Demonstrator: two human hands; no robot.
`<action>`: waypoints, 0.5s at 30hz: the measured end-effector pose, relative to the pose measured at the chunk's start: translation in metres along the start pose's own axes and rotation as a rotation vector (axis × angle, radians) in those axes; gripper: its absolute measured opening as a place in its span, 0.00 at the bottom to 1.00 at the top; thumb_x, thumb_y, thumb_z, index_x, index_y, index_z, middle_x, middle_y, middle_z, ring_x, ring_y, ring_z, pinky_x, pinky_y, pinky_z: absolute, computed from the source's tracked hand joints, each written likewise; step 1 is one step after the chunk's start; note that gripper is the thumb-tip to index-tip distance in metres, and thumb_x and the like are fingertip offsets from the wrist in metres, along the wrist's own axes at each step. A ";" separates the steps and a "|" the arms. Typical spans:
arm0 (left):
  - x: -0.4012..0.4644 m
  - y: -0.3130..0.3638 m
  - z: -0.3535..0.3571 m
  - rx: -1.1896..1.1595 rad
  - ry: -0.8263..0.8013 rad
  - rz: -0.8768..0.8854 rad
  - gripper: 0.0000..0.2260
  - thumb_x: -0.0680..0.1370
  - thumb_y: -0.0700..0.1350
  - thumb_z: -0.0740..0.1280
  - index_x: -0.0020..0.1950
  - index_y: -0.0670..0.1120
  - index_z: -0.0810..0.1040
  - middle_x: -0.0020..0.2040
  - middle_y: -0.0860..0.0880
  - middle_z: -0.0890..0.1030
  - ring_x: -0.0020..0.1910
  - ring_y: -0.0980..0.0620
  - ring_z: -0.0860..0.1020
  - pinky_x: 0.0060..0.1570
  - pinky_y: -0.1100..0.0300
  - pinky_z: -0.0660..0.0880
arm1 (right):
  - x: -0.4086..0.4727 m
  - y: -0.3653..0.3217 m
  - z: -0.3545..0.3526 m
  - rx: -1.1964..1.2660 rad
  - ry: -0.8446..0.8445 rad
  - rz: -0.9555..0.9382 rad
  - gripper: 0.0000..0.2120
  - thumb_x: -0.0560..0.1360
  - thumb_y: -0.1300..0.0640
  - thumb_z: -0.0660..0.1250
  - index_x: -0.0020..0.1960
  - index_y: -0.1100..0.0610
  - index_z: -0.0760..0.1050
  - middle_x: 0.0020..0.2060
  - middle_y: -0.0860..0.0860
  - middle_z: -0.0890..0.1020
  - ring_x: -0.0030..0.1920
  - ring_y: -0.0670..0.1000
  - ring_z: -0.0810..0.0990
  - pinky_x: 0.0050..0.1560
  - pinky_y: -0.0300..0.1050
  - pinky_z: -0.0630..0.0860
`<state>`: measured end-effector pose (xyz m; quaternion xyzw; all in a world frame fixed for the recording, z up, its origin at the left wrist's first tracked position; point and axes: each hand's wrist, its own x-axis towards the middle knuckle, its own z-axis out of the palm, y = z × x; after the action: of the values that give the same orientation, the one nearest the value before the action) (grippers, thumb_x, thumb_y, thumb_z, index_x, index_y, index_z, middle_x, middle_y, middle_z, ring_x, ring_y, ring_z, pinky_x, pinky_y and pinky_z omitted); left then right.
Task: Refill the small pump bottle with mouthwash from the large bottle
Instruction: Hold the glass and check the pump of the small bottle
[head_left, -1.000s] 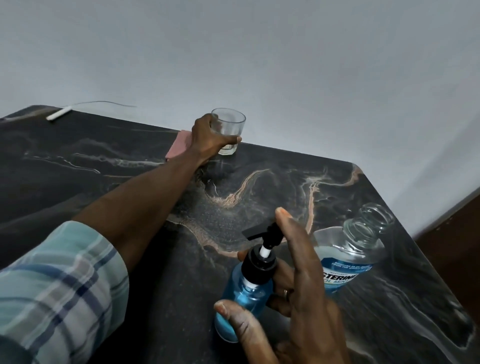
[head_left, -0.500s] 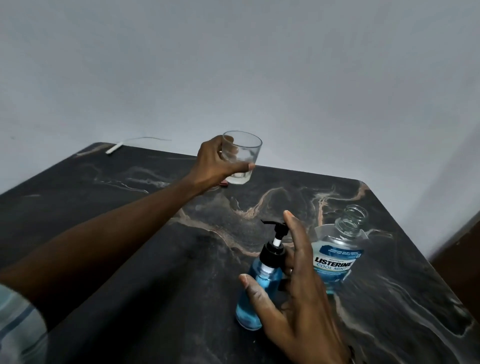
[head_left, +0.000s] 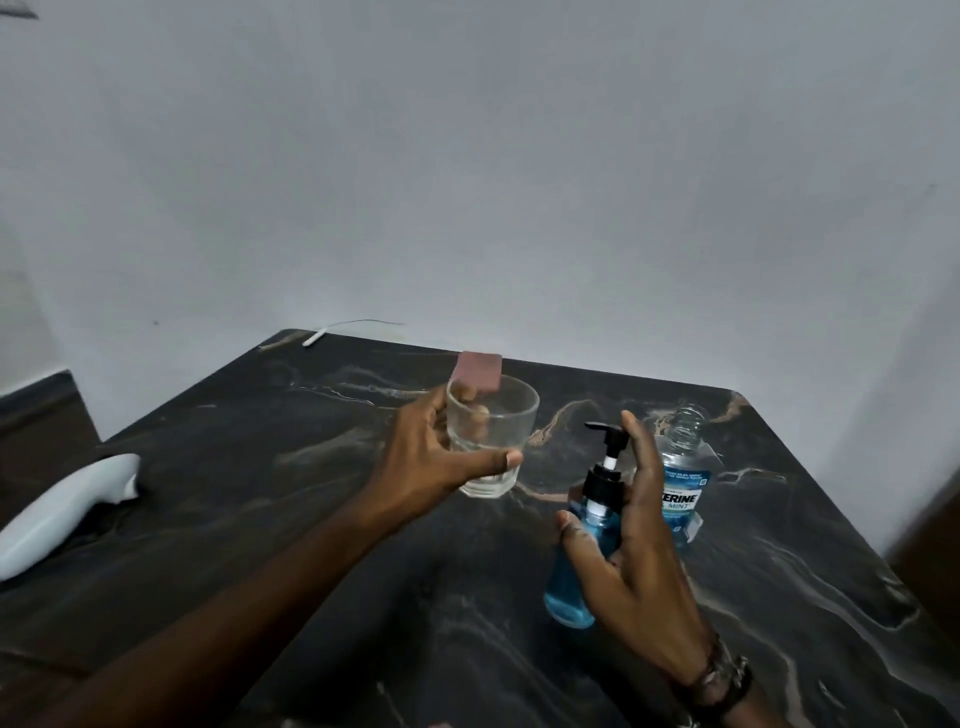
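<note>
Looking across a dark marbled surface (head_left: 270, 519) with pale and tan veins, set against a plain grey-white wall (head_left: 519, 182); the far right corner is rounded.

Left edge: a white curved object (head_left: 62, 506) lies there, cut off by the frame; what it is cannot be told. Far left corner: a thin white stick with a cable (head_left: 332, 332) trailing toward the wall. Far edge, near the middle: a small pink block (head_left: 480, 370), partly hidden behind the glass.

Middle: the left hand (head_left: 431, 462) holds a clear tumbler (head_left: 493, 436) off the surface, thumb across the front, fingers curled round the back and seen through the glass. Whether it holds any liquid is hard to make out.

Right of the middle: the small pump bottle (head_left: 584, 551), blue liquid inside, black pump head and collar, tilted, gripped in the right hand (head_left: 628, 556). Thumb sits on the bottle's near side; forefinger reaches up beside the pump head. Whether the base touches the surface cannot be told. A watch (head_left: 722, 680) sits on that wrist.

Just behind, toward the right edge: the large bottle (head_left: 683, 467), uncapped, upright, label partly covered by the hand. Dark wood (head_left: 935, 545) shows beyond the right edge, blurred.
</note>
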<state>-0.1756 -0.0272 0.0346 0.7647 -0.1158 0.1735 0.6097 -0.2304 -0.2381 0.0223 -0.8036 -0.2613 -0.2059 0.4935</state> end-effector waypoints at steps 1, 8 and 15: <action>-0.008 0.002 0.001 0.009 -0.001 0.002 0.27 0.62 0.40 0.83 0.55 0.57 0.77 0.50 0.54 0.85 0.50 0.59 0.84 0.47 0.65 0.80 | 0.000 -0.003 -0.004 -0.002 0.005 -0.007 0.45 0.73 0.61 0.67 0.77 0.38 0.43 0.47 0.46 0.80 0.44 0.46 0.82 0.47 0.41 0.79; -0.050 0.002 0.011 -0.027 -0.064 -0.027 0.33 0.60 0.42 0.85 0.61 0.51 0.77 0.54 0.50 0.84 0.55 0.55 0.84 0.51 0.64 0.80 | 0.006 -0.027 -0.037 -0.154 0.048 -0.041 0.43 0.69 0.69 0.70 0.76 0.47 0.55 0.31 0.53 0.76 0.28 0.50 0.77 0.29 0.41 0.77; -0.069 0.005 0.022 -0.020 -0.115 -0.038 0.33 0.60 0.42 0.85 0.63 0.48 0.78 0.54 0.50 0.85 0.54 0.54 0.84 0.56 0.54 0.82 | 0.008 -0.039 -0.052 -0.429 -0.164 -0.046 0.41 0.68 0.61 0.70 0.76 0.46 0.58 0.32 0.37 0.77 0.28 0.49 0.75 0.27 0.33 0.69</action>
<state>-0.2381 -0.0520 0.0062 0.7692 -0.1376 0.1165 0.6131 -0.2520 -0.2689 0.0760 -0.8981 -0.2688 -0.2021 0.2835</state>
